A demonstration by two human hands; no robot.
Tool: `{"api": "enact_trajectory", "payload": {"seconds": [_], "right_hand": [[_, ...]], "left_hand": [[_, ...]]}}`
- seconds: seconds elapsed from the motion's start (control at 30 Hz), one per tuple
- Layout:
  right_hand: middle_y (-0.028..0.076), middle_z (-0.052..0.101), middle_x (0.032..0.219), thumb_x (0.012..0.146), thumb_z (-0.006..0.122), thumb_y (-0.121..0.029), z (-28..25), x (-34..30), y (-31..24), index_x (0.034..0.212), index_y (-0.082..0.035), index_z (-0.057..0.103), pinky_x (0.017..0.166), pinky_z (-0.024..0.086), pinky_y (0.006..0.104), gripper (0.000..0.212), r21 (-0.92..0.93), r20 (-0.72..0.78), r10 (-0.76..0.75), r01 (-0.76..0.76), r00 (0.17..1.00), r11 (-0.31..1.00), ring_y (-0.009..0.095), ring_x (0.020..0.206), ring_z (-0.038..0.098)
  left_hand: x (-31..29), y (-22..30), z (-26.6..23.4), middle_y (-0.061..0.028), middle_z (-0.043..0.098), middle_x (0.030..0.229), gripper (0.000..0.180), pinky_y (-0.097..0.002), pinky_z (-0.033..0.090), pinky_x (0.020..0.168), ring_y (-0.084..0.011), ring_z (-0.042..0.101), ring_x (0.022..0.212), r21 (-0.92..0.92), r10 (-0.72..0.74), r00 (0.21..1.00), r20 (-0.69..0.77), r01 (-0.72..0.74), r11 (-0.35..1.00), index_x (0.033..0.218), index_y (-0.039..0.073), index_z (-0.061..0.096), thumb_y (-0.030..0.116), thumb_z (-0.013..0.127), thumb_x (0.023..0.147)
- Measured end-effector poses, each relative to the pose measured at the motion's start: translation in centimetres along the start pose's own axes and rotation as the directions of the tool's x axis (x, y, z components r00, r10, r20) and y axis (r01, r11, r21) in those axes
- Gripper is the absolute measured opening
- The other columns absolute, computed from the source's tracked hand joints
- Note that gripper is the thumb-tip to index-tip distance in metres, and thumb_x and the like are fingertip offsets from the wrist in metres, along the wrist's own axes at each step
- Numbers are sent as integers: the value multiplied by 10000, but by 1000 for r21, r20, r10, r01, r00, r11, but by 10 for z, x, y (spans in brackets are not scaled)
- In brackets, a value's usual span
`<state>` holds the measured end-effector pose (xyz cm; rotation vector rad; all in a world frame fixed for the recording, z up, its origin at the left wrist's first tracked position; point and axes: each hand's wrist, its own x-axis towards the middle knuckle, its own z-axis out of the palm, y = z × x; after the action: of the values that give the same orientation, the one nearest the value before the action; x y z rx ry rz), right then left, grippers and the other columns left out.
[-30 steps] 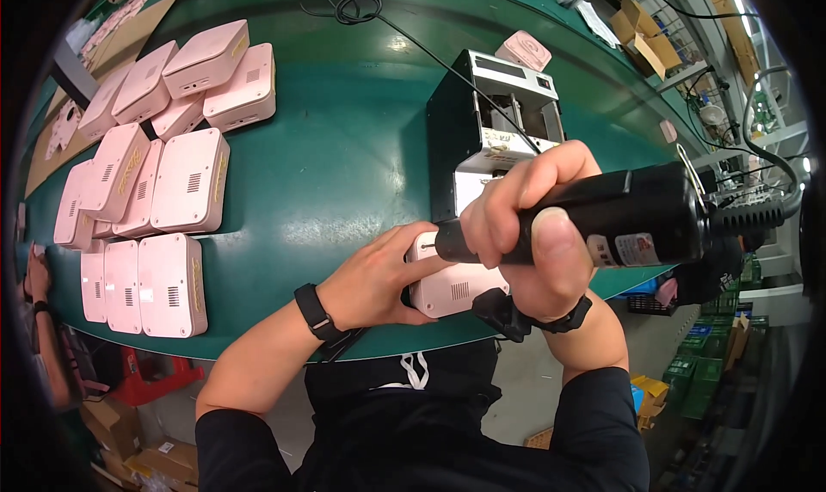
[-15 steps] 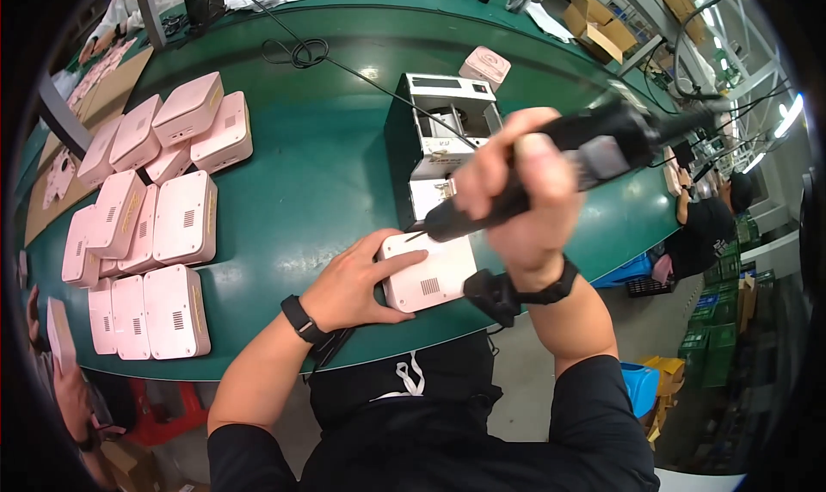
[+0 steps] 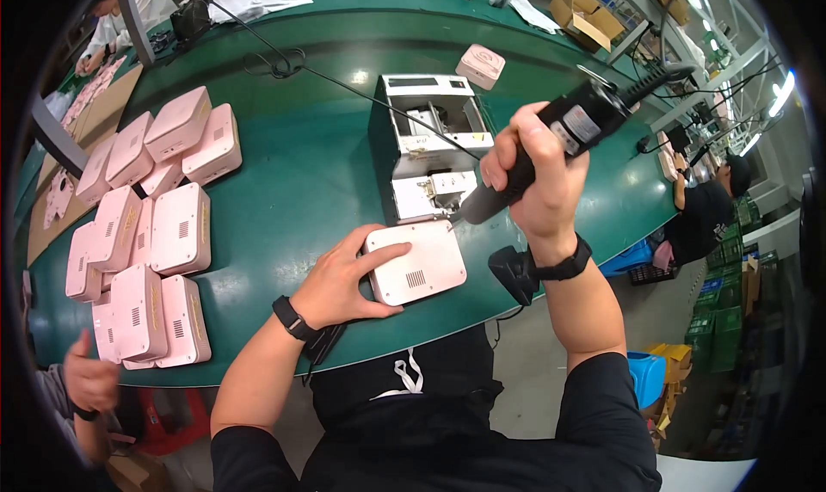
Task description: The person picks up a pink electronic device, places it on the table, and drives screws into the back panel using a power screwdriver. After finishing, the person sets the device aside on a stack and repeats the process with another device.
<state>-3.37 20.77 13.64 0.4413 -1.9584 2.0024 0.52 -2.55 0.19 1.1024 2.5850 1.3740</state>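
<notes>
On table (image 3: 301, 139) | pink box (image 3: 434, 260), left end in half-spread left hand (image 3: 334, 279) | right hand (image 3: 547, 178) clenching screwdriver (image 3: 490, 201)

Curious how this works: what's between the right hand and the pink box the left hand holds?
The black tool's front end, in the head view.

head-worn fisheye — looking down, close above both hands (image 3: 331, 284) (image 3: 553, 178)
</notes>
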Motion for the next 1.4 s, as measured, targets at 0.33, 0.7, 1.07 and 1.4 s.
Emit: {"api": "enact_trajectory", "payload": {"seconds": [0.33, 0.7, 1.07, 1.4], "right_hand": [[60, 488, 669, 949, 502, -301, -31, -52, -12, 1022, -68, 458, 536, 422, 341, 249, 119, 48, 63, -68, 997, 991, 154, 493, 456], [53, 494, 677, 939, 531, -329, -32, -71, 12, 973, -92, 438, 512, 408, 334, 257, 178, 75, 57, -69, 996, 982, 151, 485, 439], [63, 498, 667, 948, 512, -288, -22, -44, 1, 1003, -70, 464, 506, 418, 339, 230, 192, 72, 4, -18, 997, 981, 155, 486, 451], [55, 488, 665, 971, 455, -253, -2, 15, 8, 1033, -54, 489, 515, 425, 343, 211, 31, -11, -153, 154, 988, 988, 157, 490, 461]], "left_hand": [[3, -1, 3, -156, 505, 1336, 796, -417, 514, 946, -355, 583, 1143, 19, -22, 1000, -6, 22, 1000, 1323, 215, 597, 241, 896, 586], [3, -3, 6, -148, 515, 1329, 811, -411, 521, 935, -352, 591, 1130, 15, -44, 999, -12, 45, 999, 1314, 215, 609, 205, 897, 557], [2, -2, 3, -144, 505, 1340, 808, -414, 515, 948, -350, 580, 1151, 17, -23, 1000, -9, 23, 1000, 1329, 226, 595, 232, 889, 576], [1, 3, 2, -145, 499, 1357, 787, -409, 513, 957, -351, 583, 1156, 8, -28, 1000, -3, 28, 1000, 1318, 201, 608, 259, 892, 586]]}}
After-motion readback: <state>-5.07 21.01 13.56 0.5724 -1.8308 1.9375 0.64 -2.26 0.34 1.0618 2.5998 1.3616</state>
